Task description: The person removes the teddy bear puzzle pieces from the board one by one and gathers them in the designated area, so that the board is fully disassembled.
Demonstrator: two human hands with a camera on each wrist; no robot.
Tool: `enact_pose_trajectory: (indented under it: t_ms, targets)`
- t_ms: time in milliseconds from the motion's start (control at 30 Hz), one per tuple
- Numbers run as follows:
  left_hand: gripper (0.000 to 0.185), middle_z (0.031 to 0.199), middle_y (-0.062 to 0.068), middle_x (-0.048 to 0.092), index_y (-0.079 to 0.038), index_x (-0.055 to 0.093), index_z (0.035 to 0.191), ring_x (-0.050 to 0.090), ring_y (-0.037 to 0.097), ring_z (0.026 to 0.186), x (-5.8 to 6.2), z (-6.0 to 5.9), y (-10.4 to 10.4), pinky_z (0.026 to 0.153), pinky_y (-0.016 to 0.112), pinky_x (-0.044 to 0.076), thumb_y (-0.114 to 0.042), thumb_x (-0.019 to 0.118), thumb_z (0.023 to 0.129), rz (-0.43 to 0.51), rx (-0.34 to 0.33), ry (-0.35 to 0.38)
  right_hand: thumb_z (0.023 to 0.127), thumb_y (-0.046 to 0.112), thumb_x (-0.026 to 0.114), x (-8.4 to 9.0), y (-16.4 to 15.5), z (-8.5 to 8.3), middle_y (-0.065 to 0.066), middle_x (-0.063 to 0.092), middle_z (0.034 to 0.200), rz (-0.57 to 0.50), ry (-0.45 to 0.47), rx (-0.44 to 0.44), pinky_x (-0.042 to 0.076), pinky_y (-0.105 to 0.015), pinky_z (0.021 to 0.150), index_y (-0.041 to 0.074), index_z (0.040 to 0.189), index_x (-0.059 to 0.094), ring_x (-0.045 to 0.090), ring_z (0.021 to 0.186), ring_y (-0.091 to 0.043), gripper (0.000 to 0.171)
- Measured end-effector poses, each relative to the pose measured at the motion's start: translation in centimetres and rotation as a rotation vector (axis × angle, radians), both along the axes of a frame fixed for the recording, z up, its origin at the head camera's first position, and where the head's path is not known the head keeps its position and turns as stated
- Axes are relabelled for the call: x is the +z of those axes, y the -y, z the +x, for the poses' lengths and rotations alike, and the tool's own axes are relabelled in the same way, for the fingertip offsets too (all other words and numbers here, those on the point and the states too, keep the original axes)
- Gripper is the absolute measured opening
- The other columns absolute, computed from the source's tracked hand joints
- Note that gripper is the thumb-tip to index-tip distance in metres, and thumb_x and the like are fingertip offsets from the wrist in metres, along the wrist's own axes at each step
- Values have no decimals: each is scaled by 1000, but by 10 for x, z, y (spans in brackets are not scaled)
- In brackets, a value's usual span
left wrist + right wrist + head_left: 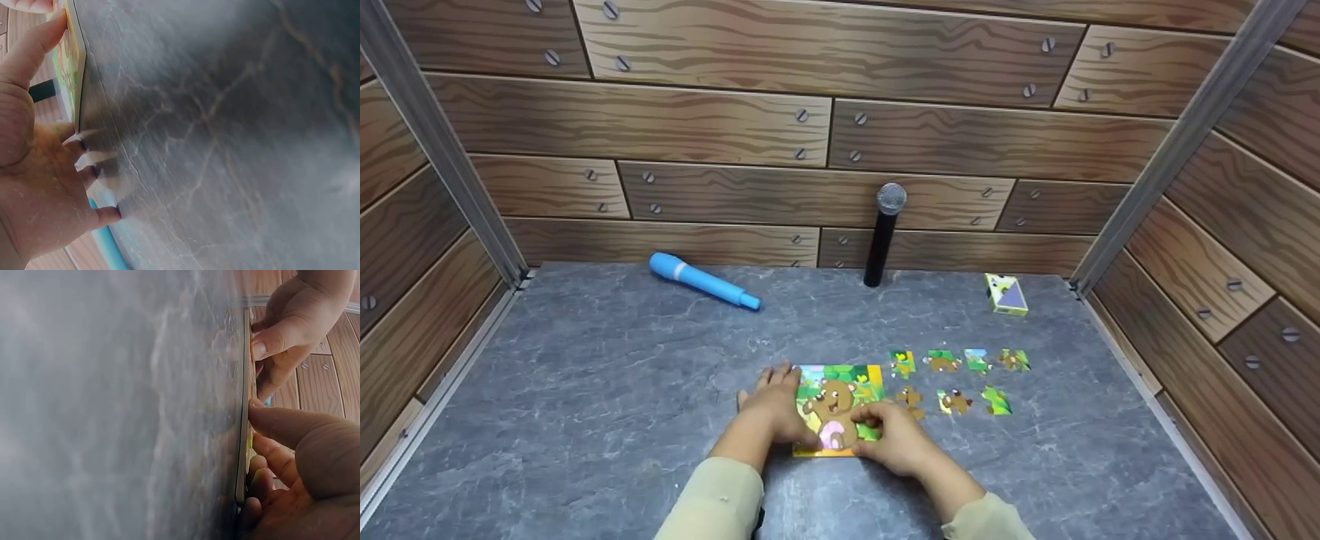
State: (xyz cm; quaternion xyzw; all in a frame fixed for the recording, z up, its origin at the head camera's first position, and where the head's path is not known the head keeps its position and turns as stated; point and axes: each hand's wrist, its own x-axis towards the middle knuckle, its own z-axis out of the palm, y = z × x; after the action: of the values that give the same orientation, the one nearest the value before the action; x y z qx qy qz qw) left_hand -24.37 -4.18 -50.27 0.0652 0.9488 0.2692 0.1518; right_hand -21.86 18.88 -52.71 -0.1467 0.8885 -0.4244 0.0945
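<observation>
Bear puzzle board (840, 409) lies flat near the counter's front edge, centre. Left hand (775, 409) presses its left side with straight fingers; right hand (894, 444) grips its right edge. Loose pieces (952, 379) lie just right. Likely steadying; next, picking a piece.

My left hand (775, 409) and right hand (891, 442) cover the bear puzzle board's (840, 390) side and lower edges. The seven loose puzzle pieces (952, 381) are too small to read. Both wrist views blur the tabletop (236, 135).
</observation>
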Motion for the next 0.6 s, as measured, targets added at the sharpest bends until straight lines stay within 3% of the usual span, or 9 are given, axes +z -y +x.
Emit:
enact_pose_trajectory:
  t_ms: [600]
  targets:
    - [125,174,14,25,-7,36,165,15,43,160,-1,-3,1,120,76,12,-46,100,65,-13,1,8,81,4,89,-2,0,-1,-5,63,105,-22,22,-17,53,-41,87,1,116,73,57,96,-21,39]
